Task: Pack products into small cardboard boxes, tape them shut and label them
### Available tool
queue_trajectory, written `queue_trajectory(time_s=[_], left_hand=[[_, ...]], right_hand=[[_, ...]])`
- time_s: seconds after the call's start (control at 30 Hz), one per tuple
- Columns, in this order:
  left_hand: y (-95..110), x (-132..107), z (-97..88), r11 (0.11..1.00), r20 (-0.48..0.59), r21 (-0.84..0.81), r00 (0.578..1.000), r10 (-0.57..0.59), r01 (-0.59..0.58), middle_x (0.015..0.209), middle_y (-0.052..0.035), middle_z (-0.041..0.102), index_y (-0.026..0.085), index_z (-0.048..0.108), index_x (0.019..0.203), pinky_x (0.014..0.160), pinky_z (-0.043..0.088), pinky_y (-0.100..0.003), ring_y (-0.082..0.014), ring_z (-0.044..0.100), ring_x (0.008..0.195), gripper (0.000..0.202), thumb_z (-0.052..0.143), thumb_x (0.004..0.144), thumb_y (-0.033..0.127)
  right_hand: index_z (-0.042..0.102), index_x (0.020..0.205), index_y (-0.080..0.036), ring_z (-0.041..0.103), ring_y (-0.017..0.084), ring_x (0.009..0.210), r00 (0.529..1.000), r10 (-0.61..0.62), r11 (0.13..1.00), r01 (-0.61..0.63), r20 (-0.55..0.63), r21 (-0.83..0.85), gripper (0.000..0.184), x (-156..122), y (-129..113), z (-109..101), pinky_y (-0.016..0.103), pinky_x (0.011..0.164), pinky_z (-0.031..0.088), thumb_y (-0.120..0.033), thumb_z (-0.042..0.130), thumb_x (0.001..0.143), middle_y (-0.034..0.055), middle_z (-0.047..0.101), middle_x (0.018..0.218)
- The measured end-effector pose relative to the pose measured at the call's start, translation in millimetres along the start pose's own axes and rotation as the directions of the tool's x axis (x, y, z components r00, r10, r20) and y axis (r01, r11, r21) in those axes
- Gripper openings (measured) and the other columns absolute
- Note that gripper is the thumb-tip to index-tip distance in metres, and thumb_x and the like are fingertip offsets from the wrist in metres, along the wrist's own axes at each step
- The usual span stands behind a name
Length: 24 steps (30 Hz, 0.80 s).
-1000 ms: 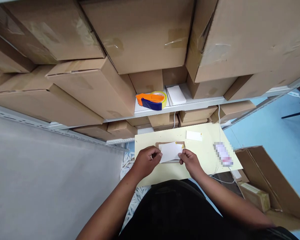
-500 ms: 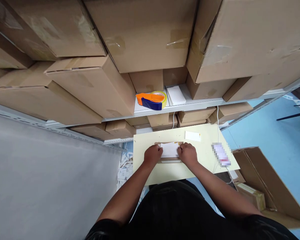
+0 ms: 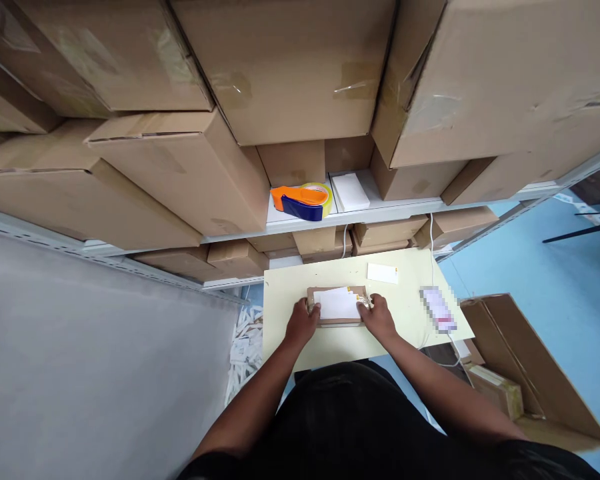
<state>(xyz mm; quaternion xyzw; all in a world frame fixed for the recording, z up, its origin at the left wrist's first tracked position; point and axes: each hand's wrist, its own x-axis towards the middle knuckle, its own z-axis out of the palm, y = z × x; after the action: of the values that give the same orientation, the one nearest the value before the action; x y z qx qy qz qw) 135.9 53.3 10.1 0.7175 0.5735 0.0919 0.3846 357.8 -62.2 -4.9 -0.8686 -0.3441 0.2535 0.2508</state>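
A small flat brown cardboard box [image 3: 337, 293] lies on a pale yellow table [image 3: 290, 340] with a white paper sheet [image 3: 337, 306] on top of it. My left hand [image 3: 303, 323] grips the box's left end with curled fingers. At the right end my right hand [image 3: 380, 317] does the same. A white card [image 3: 382, 273] lies further back on the table, right of the box.
A blurred-out device [image 3: 437, 310] on a white cable lies at the table's right. Behind, a shelf [image 3: 360, 212] holds an orange and blue tape dispenser [image 3: 303, 201], a white box [image 3: 350, 191] and large cartons [image 3: 280, 67]. An open carton [image 3: 525, 367] sits on the blue floor, right.
The white sheet, held up between both hands a second ago, now lies flat on the brown box. Both hands have moved to the box's ends.
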Motion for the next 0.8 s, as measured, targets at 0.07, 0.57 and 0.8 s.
queue_trajectory(time_s=[0.07,0.57,0.8], left_hand=[[-4,-6,-2.3,0.992,0.116,-0.124,0.993,-0.019,0.033,0.124,-0.0135,0.066,0.019,0.057,0.126,0.091,0.047,-0.036,-0.0271,0.063,0.112,0.044,0.045,0.1,0.051],[30,-39,-34.0,0.968,-0.007,-0.222,0.993,0.119,-0.117,0.128,-0.0152,0.067,0.016,0.058,0.135,0.099,0.047,-0.039,-0.0292,0.064,0.115,0.055,0.064,0.086,0.04],[81,-33,-21.2,0.974,-0.048,-0.13,0.982,0.181,-0.186,0.126,-0.012,0.067,0.018,0.057,0.135,0.103,0.047,-0.041,-0.0296,0.062,0.118,0.05,0.058,0.089,0.039]], right_hand=[[0.061,0.11,-0.022,0.065,0.025,0.087,0.993,0.054,0.989,-0.068,0.109,0.135,0.045,-2,5,-2,0.033,0.073,0.048,-0.061,0.049,0.091,0.0073,0.069,0.101],[0.063,0.12,-0.021,0.067,0.025,0.088,1.0,-0.025,0.953,0.026,-0.007,0.302,0.051,-40,-12,-48,0.035,0.078,0.05,-0.059,0.055,0.087,0.0075,0.071,0.106],[0.06,0.109,-0.022,0.061,0.021,0.078,0.993,-0.102,0.95,0.114,-0.056,0.289,0.033,-29,0,-96,0.033,0.071,0.046,-0.049,0.056,0.091,0.0038,0.066,0.094]])
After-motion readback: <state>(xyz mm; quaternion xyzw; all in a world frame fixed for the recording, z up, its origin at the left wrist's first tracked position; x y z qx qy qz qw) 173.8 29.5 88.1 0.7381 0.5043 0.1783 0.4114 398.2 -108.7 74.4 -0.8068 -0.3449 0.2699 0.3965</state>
